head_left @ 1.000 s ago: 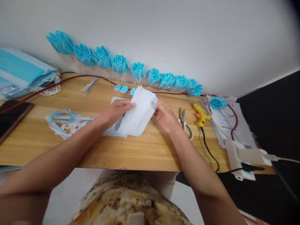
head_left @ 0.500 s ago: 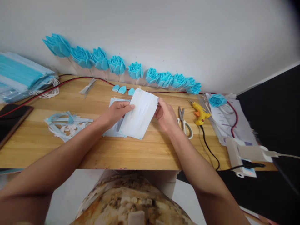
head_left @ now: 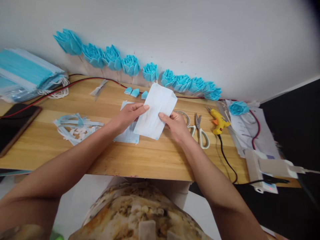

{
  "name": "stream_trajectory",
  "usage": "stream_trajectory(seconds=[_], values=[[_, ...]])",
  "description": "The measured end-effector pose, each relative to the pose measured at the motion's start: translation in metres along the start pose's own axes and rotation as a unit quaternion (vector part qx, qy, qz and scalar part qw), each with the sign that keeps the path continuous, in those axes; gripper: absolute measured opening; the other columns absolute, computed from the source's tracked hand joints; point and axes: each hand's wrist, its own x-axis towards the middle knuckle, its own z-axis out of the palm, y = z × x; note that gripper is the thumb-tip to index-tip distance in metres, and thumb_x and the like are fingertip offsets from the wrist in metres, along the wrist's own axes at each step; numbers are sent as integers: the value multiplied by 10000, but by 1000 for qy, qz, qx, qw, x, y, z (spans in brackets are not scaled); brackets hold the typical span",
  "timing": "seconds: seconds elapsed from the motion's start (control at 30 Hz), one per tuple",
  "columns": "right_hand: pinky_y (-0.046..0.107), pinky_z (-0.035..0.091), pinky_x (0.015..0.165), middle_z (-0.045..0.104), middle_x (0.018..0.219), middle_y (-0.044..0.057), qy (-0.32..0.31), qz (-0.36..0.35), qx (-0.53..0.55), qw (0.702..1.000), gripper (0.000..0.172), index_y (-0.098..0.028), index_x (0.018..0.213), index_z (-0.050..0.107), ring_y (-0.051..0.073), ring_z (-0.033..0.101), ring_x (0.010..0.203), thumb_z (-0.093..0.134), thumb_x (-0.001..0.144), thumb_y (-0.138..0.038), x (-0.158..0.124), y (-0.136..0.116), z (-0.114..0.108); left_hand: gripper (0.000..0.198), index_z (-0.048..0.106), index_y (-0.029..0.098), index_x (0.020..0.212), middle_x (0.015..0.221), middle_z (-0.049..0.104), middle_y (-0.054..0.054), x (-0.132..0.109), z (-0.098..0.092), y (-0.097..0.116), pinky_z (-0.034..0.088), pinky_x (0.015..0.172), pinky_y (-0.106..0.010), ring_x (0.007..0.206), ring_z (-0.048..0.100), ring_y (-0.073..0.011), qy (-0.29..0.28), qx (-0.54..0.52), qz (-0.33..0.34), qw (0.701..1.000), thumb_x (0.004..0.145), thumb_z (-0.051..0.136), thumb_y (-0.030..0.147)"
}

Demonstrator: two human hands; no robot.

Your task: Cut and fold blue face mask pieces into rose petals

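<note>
A pale blue-white face mask sheet [head_left: 155, 108], its ear loops not in sight, is held tilted above the table between my two hands. My left hand [head_left: 132, 115] pinches its left edge, thumb on top. On its right side my right hand [head_left: 173, 123] grips it, the thumb lying on the face and the fingers behind. The sheet's upper right corner is bent over. Beneath my left hand lies another pale sheet [head_left: 128, 135], partly covered. Three small folded blue pieces [head_left: 135, 92] rest behind the sheet.
Blue fabric flowers [head_left: 131, 65] line the wall. Scissors [head_left: 200, 130], a roll of tape [head_left: 183, 116] and a yellow glue gun [head_left: 218, 121] lie to the right, with a power strip [head_left: 260, 170]. Leftward are cut strips [head_left: 77, 128], a phone [head_left: 17, 123] and stacked masks [head_left: 30, 71].
The sheet is lifted slightly, and its upper right corner now bends over. My right hand has shifted lower along the right side, its thumb moving onto the face. The view has shifted slightly.
</note>
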Motion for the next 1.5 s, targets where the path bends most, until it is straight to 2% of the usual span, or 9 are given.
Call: stream_trajectory(seconds=[0.17, 0.37, 0.47, 0.67, 0.77, 0.93, 1.17, 1.33, 1.5], values=[[379, 587, 841, 818, 948, 37, 42, -34, 11, 998, 420, -223, 892, 803, 214, 727, 863, 908, 656, -553, 5, 0, -5, 547, 745, 154, 1109, 1026, 791, -81, 0, 0, 5, 560, 813, -367, 918, 722, -251, -72, 13, -7, 997, 654, 911, 408], [318, 582, 704, 787, 860, 11, -66, -13, -40, 997, 459, -222, 927, 788, 176, 704, 745, 897, 656, -576, -2, -7, 1, 494, 707, 151, 1153, 1105, 766, -75, 2, 3, 2, 553, 851, -349, 970, 686, -223, 45, 0, 72, 996, 731, 843, 370], [301, 573, 639, 759, 768, 1, -76, -15, -69, 995, 410, -213, 892, 770, 154, 687, 650, 920, 647, -505, -3, -9, 5, 478, 680, 171, 1182, 1015, 740, -51, 1, 3, 5, 541, 754, -320, 876, 658, -197, 57, 21, 81, 995, 775, 799, 391], [296, 583, 607, 763, 752, -10, -45, -33, -73, 996, 372, -225, 857, 760, 164, 710, 634, 917, 640, -483, -1, -10, 2, 499, 643, 184, 1156, 777, 591, 3, 0, 0, 10, 423, 558, -279, 606, 497, -126, 14, 87, 64, 994, 748, 822, 408], [295, 589, 611, 753, 712, -19, -46, -41, -78, 995, 326, -235, 822, 755, 165, 714, 624, 908, 659, -473, 0, -11, 1, 541, 623, 177, 1194, 855, 626, -17, 1, -2, 10, 433, 585, -270, 681, 534, -142, 11, 85, 82, 993, 747, 823, 407], [302, 587, 606, 741, 674, -16, -48, -52, -77, 995, 323, -224, 798, 748, 167, 706, 601, 908, 660, -468, 1, -12, 1, 569, 598, 169, 1234, 1121, 685, -82, 2, -4, 13, 517, 785, -292, 995, 624, -227, 1, 71, 104, 992, 758, 819, 386], [327, 599, 712, 794, 849, -2, -32, -58, -58, 996, 451, -240, 938, 798, 194, 720, 770, 912, 623, -542, 1, -19, -5, 620, 613, 188, 1283, 1271, 690, -115, 3, -4, 7, 519, 994, -401, 1262, 585, -325, -43, 93, 126, 987, 756, 826, 434], [357, 604, 792, 804, 865, 3, 36, -65, -17, 997, 467, -259, 907, 798, 207, 721, 828, 902, 616, -609, 1, -22, -7, 547, 653, 189, 1273, 1318, 691, -122, -2, -1, 13, 519, 1003, -423, 1212, 637, -313, -98, 86, 95, 987, 808, 781, 446], [387, 602, 814, 807, 878, 19, -20, -48, -38, 998, 451, -247, 955, 809, 224, 737, 838, 872, 681, -600, 0, -11, -2, 533, 695, 174, 1151, 1207, 742, -108, -6, 1, 16, 542, 864, -371, 1105, 673, -311, -22, 105, 51, 993, 787, 765, 557]])
